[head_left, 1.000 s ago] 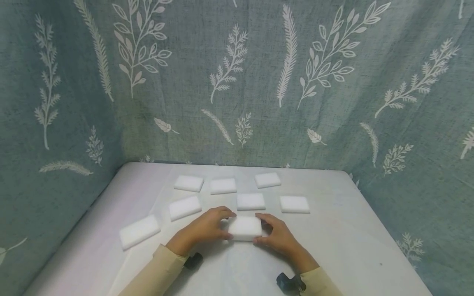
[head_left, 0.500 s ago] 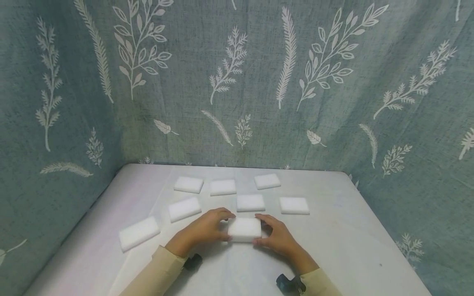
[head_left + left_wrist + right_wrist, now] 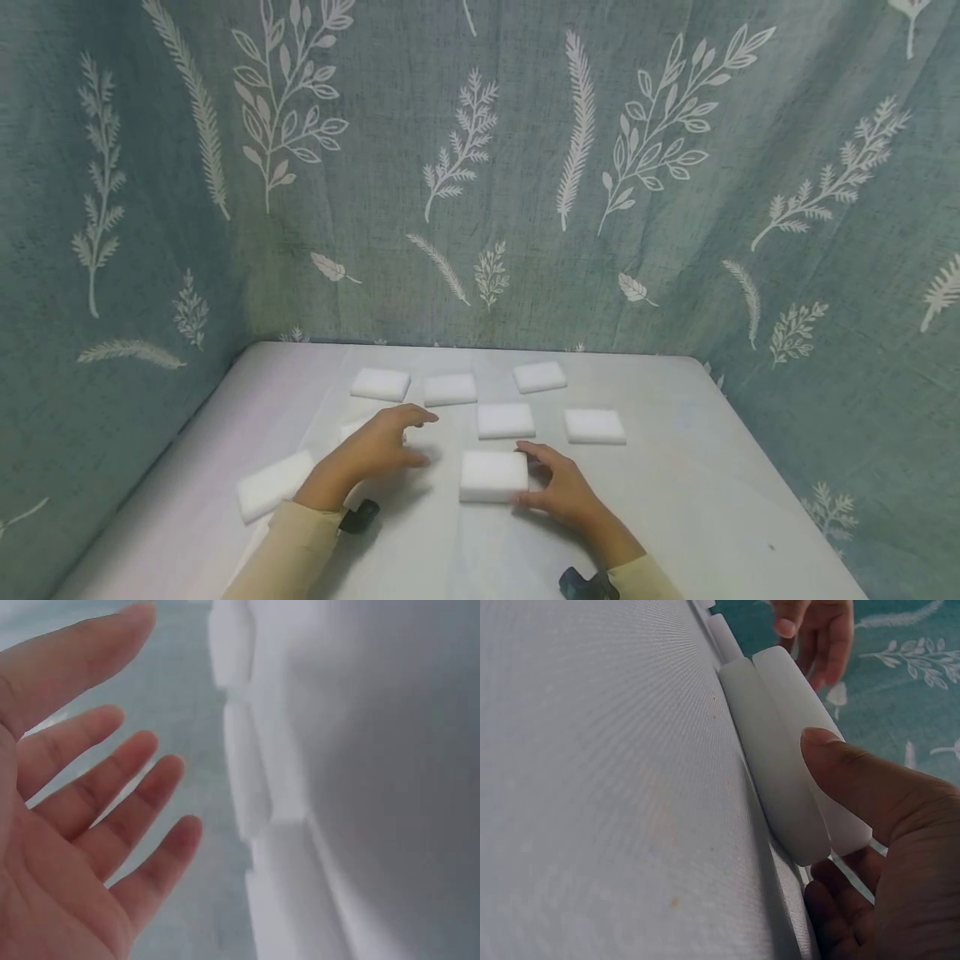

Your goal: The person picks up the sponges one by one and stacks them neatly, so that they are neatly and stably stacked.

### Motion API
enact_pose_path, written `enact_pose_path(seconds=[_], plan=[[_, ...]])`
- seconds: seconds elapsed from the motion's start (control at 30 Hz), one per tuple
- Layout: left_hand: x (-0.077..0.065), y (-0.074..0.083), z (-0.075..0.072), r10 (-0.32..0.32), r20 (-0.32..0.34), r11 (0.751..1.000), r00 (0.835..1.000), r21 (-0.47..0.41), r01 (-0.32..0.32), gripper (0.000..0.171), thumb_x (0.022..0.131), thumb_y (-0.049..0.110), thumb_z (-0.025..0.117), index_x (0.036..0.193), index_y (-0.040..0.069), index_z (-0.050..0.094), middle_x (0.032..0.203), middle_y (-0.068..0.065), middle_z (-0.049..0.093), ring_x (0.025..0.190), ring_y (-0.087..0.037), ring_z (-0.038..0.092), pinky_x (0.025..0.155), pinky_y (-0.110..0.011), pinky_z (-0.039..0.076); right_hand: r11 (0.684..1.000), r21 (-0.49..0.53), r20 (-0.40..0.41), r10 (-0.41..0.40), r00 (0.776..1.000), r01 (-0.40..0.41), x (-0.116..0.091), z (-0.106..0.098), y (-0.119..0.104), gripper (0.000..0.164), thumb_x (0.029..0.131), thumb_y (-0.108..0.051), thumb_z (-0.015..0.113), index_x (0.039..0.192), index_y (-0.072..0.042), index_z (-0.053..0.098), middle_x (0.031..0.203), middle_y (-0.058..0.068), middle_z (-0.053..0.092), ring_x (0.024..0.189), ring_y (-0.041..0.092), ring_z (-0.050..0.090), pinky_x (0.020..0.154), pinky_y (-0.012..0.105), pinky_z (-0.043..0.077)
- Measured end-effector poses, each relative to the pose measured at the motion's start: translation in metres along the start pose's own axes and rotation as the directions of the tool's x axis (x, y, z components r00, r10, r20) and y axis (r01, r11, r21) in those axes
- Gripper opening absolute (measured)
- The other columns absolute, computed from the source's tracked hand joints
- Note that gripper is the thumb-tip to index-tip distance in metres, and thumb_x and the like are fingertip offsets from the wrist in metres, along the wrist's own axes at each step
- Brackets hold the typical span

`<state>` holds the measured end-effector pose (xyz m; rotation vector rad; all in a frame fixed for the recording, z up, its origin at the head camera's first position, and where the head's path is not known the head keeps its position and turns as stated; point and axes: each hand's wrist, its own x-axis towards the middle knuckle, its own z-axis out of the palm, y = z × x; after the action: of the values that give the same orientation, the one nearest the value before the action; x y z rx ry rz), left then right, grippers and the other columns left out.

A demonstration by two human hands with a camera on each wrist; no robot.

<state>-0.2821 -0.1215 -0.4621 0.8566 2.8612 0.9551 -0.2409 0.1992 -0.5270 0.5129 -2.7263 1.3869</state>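
Observation:
Two white sponges, one on top of the other, make a small stack in the middle of the table. In the right wrist view the upper sponge [image 3: 793, 705] lies flat against the lower sponge [image 3: 769, 765]. My right hand [image 3: 558, 487] pinches the stack's right end, thumb at the near side and fingers at the far corner. To the left of the stack, my left hand [image 3: 375, 446] is off it, fingers spread and holding nothing. That hand overlaps another white sponge [image 3: 356, 427], partly hiding it.
Several more white sponges lie singly around: one at front left [image 3: 273, 485], one just behind the stack [image 3: 506, 421], one to its right [image 3: 594, 425] and others in a back row [image 3: 450, 389]. A leaf-patterned cloth [image 3: 375, 208] walls the table [image 3: 675, 517].
My left hand has let go of the stacked sponges and moved left, away from them. The right hand stays at the stack's right end. The head view has tilted slightly upward.

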Motion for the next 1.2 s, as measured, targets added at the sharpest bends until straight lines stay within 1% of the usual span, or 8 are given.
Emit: enact_pose_path(seconds=[0.17,0.37,0.53,0.77,0.97,1.03,1.1,1.2], plan=[[-0.003,-0.012,-0.015,-0.106,-0.038,0.994,0.994,-0.015,0.106,0.058,0.076,0.018,0.084,0.129,0.010,0.062,0.123,-0.009,0.061,0.114,-0.029,0.056,0.094,-0.047,0.047,1.000,0.006,-0.002,-0.011,1.000,0.011,0.001,-0.001,-0.001,0.082,0.065,-0.037,0.089,0.136,-0.015,0.055,0.133,0.006,0.058,0.114,0.029,0.058,0.097,0.048,0.046],[-0.009,-0.036,-0.029,-0.160,-0.064,0.986,0.985,-0.053,0.156,0.060,0.077,0.022,0.084,0.130,0.007,0.061,0.125,-0.011,0.061,0.114,-0.033,0.055,0.092,-0.051,0.047,0.999,0.038,0.003,-0.004,1.000,0.004,0.000,0.000,-0.002,0.079,0.068,-0.036,0.088,0.136,-0.012,0.055,0.133,0.007,0.057,0.112,0.030,0.058,0.096,0.050,0.046],[-0.015,-0.054,-0.037,-0.230,-0.079,0.973,0.970,-0.048,0.226,0.065,0.075,0.026,0.085,0.132,0.006,0.059,0.127,-0.017,0.058,0.117,-0.039,0.052,0.095,-0.056,0.043,0.999,0.035,0.005,0.020,1.000,-0.020,-0.001,0.001,-0.003,0.080,0.068,-0.041,0.086,0.137,-0.015,0.054,0.133,0.004,0.057,0.114,0.028,0.057,0.097,0.048,0.046],[-0.019,-0.069,-0.039,-0.341,-0.049,0.940,0.939,-0.005,0.341,0.073,0.074,0.031,0.086,0.134,0.003,0.056,0.130,-0.024,0.054,0.119,-0.044,0.050,0.096,-0.058,0.042,0.999,0.028,0.007,0.026,1.000,-0.027,-0.003,0.000,-0.002,0.081,0.068,-0.041,0.087,0.137,-0.015,0.055,0.134,0.003,0.056,0.113,0.027,0.058,0.096,0.047,0.047],[-0.018,-0.077,-0.036,-0.384,-0.034,0.923,0.923,0.005,0.384,0.077,0.072,0.031,0.086,0.136,0.002,0.054,0.133,-0.025,0.052,0.121,-0.045,0.048,0.098,-0.060,0.039,1.000,0.019,0.002,0.006,1.000,-0.006,-0.001,-0.001,-0.001,0.080,0.068,-0.042,0.086,0.136,-0.015,0.055,0.132,0.002,0.057,0.112,0.025,0.058,0.096,0.045,0.048],[-0.018,-0.080,-0.034,-0.391,-0.033,0.920,0.920,0.013,0.392,0.078,0.072,0.031,0.087,0.136,0.001,0.054,0.132,-0.025,0.052,0.120,-0.045,0.049,0.097,-0.059,0.041,1.000,0.026,0.002,-0.001,1.000,0.001,-0.001,-0.001,-0.001,0.080,0.068,-0.042,0.086,0.136,-0.015,0.056,0.132,0.003,0.057,0.113,0.025,0.058,0.096,0.045,0.047],[-0.019,-0.082,-0.032,-0.412,-0.032,0.911,0.911,0.008,0.413,0.080,0.071,0.032,0.087,0.136,0.002,0.053,0.132,-0.024,0.052,0.119,-0.043,0.050,0.096,-0.058,0.042,0.999,0.034,0.005,-0.006,1.000,0.006,-0.001,-0.001,-0.001,0.080,0.068,-0.043,0.086,0.136,-0.014,0.056,0.132,0.003,0.058,0.113,0.025,0.058,0.096,0.045,0.047],[-0.019,-0.085,-0.029,-0.420,-0.031,0.907,0.907,0.013,0.421,0.081,0.070,0.031,0.088,0.136,0.001,0.053,0.131,-0.024,0.053,0.116,-0.042,0.052,0.094,-0.057,0.044,0.998,0.055,0.009,-0.014,1.000,0.014,-0.002,-0.002,0.000,0.077,0.070,-0.042,0.085,0.135,-0.013,0.056,0.132,0.004,0.058,0.115,0.027,0.057,0.097,0.047,0.046]])
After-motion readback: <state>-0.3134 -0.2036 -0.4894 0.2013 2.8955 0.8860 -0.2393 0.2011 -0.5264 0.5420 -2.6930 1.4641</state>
